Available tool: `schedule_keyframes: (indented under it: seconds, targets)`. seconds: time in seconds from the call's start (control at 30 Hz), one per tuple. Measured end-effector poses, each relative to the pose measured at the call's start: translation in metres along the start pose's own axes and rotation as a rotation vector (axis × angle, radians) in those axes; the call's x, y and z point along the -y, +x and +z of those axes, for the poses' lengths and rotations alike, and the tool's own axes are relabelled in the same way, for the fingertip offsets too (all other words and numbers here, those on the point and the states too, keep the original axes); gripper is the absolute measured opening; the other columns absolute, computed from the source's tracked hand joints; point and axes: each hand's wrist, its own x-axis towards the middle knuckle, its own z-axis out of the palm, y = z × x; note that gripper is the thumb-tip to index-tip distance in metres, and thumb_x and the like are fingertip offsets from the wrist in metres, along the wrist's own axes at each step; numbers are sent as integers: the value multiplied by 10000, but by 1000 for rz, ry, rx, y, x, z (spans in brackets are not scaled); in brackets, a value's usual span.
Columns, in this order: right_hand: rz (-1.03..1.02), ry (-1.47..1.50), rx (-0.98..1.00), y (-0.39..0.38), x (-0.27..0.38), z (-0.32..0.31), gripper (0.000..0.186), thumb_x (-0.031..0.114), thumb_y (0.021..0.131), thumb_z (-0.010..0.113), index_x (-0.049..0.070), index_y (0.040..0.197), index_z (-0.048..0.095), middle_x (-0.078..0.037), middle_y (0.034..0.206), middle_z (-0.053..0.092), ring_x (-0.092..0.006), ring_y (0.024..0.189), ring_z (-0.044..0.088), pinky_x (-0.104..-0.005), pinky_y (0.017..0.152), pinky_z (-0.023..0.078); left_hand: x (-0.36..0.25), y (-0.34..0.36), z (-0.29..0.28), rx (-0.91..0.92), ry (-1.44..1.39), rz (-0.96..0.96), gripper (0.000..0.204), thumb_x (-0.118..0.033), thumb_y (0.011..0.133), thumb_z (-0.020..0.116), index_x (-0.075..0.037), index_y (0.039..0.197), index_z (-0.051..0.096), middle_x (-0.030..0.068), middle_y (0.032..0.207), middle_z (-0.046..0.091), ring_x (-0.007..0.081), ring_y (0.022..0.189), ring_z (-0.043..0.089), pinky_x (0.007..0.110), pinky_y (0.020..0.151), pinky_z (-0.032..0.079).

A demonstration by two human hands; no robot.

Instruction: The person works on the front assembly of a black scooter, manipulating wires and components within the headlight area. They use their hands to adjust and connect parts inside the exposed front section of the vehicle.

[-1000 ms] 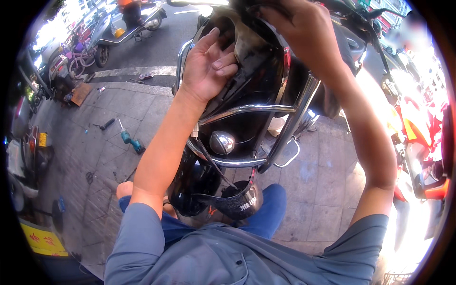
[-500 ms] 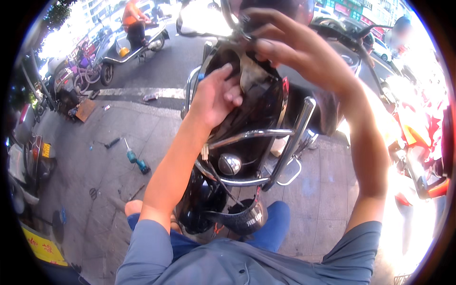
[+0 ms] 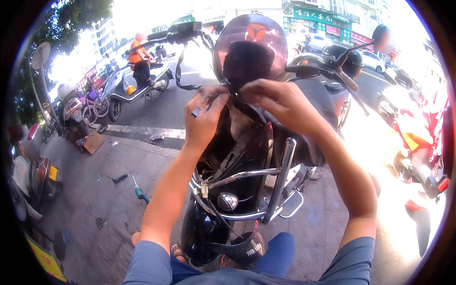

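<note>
Both my hands meet at the top of a black scooter body [image 3: 232, 137], just below a dark, tinted, rounded cover [image 3: 251, 50]. My left hand [image 3: 205, 114] is closed, its fingers bent toward the middle. A small grey piece [image 3: 195, 112] with reddish strands shows at those fingers; whether they grip it is unclear. From the other side, my right hand [image 3: 278, 100] pinches at the same dark spot, and whatever lies between its fingertips is hidden. Below the hands run chrome guard bars [image 3: 247, 176] around a round chrome lamp [image 3: 227, 201]. A pale connector [image 3: 204, 190] hangs by the bars.
Handlebars rise on both sides, with a mirror [image 3: 381, 38] at the right. On the pavement at left lie a teal power screwdriver [image 3: 140, 193], a black-handled tool [image 3: 121, 178] and scissors [image 3: 99, 222]. A person in orange [image 3: 137, 57] sits on a scooter. Red vehicles stand at right.
My hands were apart; they have come together at the top of the scooter body, and my right fingers have closed. The view has tilted up, showing more of the handlebars and street.
</note>
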Motion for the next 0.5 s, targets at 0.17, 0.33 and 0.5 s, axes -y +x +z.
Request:
schedule_keyframes:
  seconds: [0.17, 0.33, 0.5]
  targets:
    - [158, -197, 190, -22, -18, -14, 484, 110, 871, 552, 164, 1352, 568, -212, 904, 695, -375, 861, 686, -448, 795, 534, 9, -1, 0, -66, -119, -154, 145, -125, 939, 701, -8, 1022, 680, 23, 967, 685, 95, 884, 607, 250, 809, 470]
    - [-72, -415, 163, -25, -45, -20, 532, 78, 852, 531, 216, 1364, 576, -213, 940, 680, -399, 843, 654, -477, 771, 522, 8, -2, 1, -64, -157, -296, 129, -122, 945, 679, -13, 1010, 661, 19, 921, 679, 78, 829, 618, 230, 776, 482]
    - [-118, -160, 190, -38, -68, -14, 515, 63, 832, 564, 173, 1334, 591, -205, 984, 677, -419, 848, 649, -480, 753, 523, 2, -2, 6, -25, -261, -387, 179, -149, 937, 680, -25, 1059, 639, 32, 954, 687, 111, 841, 645, 251, 795, 490]
